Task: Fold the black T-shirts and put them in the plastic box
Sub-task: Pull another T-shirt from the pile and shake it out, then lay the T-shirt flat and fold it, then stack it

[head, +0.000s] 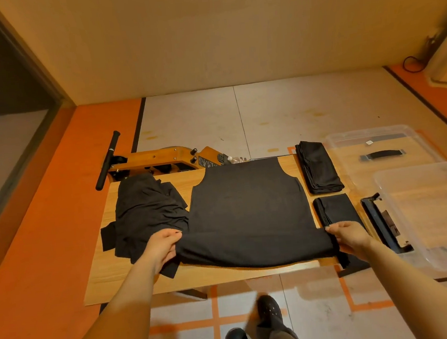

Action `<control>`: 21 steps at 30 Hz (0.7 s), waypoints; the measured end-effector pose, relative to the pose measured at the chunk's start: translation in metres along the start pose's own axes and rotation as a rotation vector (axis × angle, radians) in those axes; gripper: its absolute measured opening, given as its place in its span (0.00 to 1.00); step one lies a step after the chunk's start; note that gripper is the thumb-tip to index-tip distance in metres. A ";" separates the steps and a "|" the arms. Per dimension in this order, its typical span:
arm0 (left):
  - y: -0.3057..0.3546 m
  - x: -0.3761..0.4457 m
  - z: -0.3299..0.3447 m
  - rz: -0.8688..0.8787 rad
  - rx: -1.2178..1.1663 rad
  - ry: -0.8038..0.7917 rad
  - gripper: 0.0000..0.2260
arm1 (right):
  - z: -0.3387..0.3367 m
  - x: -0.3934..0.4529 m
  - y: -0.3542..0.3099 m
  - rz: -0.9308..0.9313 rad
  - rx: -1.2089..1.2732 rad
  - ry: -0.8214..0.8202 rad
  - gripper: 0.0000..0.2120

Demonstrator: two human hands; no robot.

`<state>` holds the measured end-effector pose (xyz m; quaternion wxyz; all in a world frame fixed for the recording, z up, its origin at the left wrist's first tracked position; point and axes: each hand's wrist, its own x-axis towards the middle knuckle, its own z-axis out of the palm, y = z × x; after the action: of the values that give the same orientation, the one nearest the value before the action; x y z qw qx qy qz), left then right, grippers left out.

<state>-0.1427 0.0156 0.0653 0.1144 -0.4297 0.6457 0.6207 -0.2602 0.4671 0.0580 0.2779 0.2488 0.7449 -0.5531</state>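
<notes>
Roughly midway: left hand (161,247) and right hand (349,235) each pinch a near corner of the T-shirt (250,215) spread at frame centre. Two folded stacks (320,169) sit right of it, unfolded pile (148,212) left; plastic box (429,214) at right looks empty.

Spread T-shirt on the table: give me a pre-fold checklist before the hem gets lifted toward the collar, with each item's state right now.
1. Left hand pinching the near left hem corner: ok.
2. Right hand pinching the near right hem corner: ok.
3. Spread T-shirt lying flat on the table: ok, only slight bunching at the hem.
4. Sleeves tucked in: cannot tell.
5. Unfolded pile clear of the shirt: not ok, it touches the left edge.
6. Plastic box open and ready beside the two folded stacks: ok.
</notes>
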 end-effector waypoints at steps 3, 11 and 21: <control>0.021 0.015 0.007 0.043 -0.031 0.071 0.06 | 0.006 0.011 -0.021 -0.053 0.115 0.047 0.06; 0.087 0.057 0.024 0.253 0.213 0.267 0.06 | 0.027 0.055 -0.081 -0.147 0.177 0.175 0.10; 0.147 0.110 0.052 0.157 0.094 0.349 0.06 | 0.050 0.110 -0.145 -0.147 0.162 0.341 0.06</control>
<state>-0.3321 -0.0036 0.0833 -0.0280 -0.4734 0.7155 0.5130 -0.4306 0.3874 0.0698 0.0858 0.3053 0.7504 -0.5800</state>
